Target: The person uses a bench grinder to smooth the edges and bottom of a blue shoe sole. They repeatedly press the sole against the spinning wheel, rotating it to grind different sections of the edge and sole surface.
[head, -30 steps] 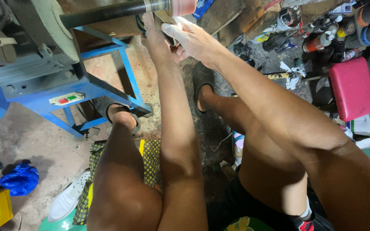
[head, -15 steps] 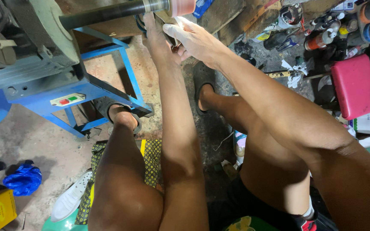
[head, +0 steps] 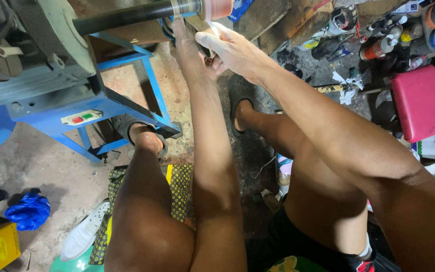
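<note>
The blue machine frame (head: 127, 108) fills the far left, with a black shaft (head: 127, 16) running right from its grey housing to a pinkish wheel (head: 217, 7) at the top edge. Against the views from 1 second and half a second back, almost nothing has shifted: both forearms reach to the same spot under the wheel, and only the framing has slid a little. That steadiness suggests the person is holding a piece against the wheel rather than repositioning it.

The right hand (head: 232, 48) sits just right of and below the wheel, fingers curled and pressed together around a small pale workpiece (head: 213, 31) whose shape is too hidden to tell. The left hand (head: 190, 48) lies directly beneath the shaft end, touching the right hand; its fingers point up toward the wheel, but whether they pinch the piece cannot be told. So the piece sits between the 2 hands, at the wheel's lower edge.

A pink stool (head: 419, 103) stands at far right, a blue bag (head: 26, 211) on the near left floor, and spray cans (head: 378, 48) clutter the far right.
</note>
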